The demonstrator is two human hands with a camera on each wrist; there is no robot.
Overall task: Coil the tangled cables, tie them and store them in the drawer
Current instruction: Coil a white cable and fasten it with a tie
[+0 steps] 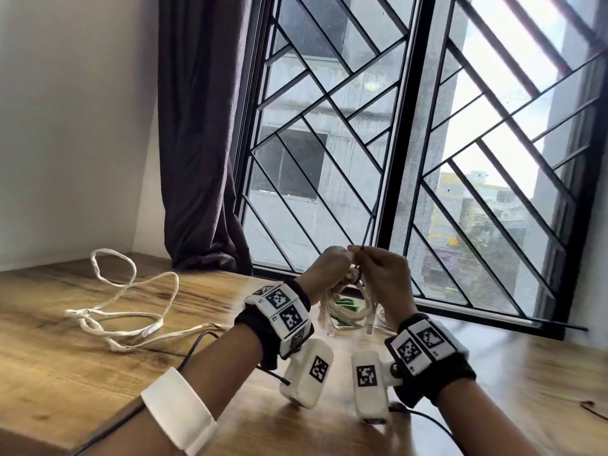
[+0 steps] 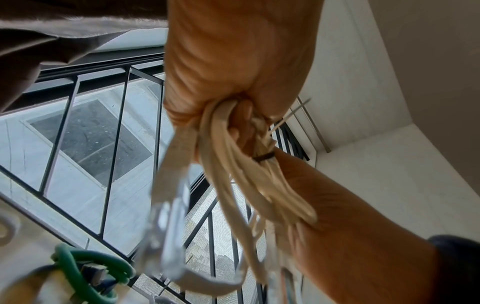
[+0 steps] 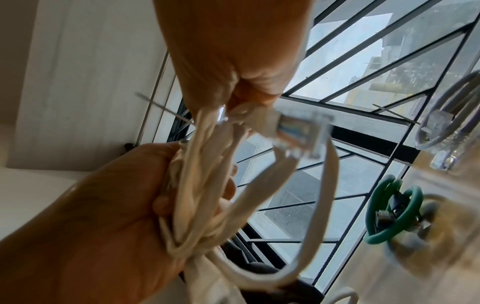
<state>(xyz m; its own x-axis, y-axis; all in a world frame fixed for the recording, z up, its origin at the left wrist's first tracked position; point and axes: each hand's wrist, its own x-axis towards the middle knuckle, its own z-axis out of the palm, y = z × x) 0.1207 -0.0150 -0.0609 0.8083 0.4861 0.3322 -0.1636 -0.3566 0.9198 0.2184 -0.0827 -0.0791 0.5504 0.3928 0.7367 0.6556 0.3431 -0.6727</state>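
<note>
Both hands are raised above the wooden table [image 1: 82,373] in front of the window. My left hand [image 1: 332,261] grips the top of a coiled white flat cable [image 1: 342,311], whose loops hang below it. A thin black zip tie [image 2: 263,157] circles the bundle just beside the left hand [image 2: 228,115]. My right hand [image 1: 362,255] pinches the tie's tail [image 1: 367,232], which points up. In the right wrist view the right hand [image 3: 233,96] is at the bundle's top and a clear network plug [image 3: 298,127] sticks out. No drawer is in view.
A second white cable [image 1: 125,311] lies loose and tangled on the table at the left. A coiled green cable [image 3: 394,209] and a grey one [image 3: 446,115] sit in a clear container [image 3: 454,205] by the window. A dark curtain [image 1: 200,143] hangs at the back left.
</note>
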